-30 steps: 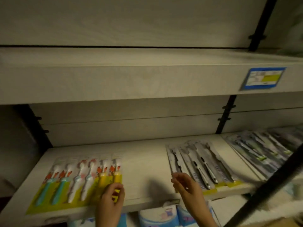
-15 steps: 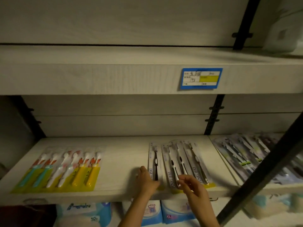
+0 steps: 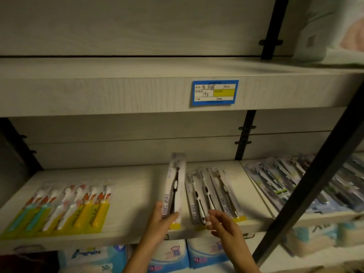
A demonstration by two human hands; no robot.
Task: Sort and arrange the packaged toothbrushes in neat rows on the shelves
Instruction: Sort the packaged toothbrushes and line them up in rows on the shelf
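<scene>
My left hand (image 3: 160,220) grips the lower end of a white toothbrush pack (image 3: 175,186) with a dark-handled brush, tilted up off the middle shelf (image 3: 134,194). My right hand (image 3: 221,223) rests its fingertips on the bottom edge of the white-and-yellow toothbrush packs (image 3: 212,196) lying in a fanned row just right of it. On the left of the shelf lies a row of yellow-backed packs (image 3: 59,207) with teal, white and yellow brushes. A heap of dark packs (image 3: 285,184) lies on the shelf to the right.
An upper shelf edge carries a blue and yellow price label (image 3: 215,92). A black slanted bar (image 3: 315,186) crosses the right side in front of the dark packs. Blue and white tissue packs (image 3: 173,257) sit below the shelf. A black upright bracket (image 3: 244,134) stands at the back.
My left hand left the yellow-backed packs, moved right to the white packs, and has lifted one up at an angle. The view has shifted right.
</scene>
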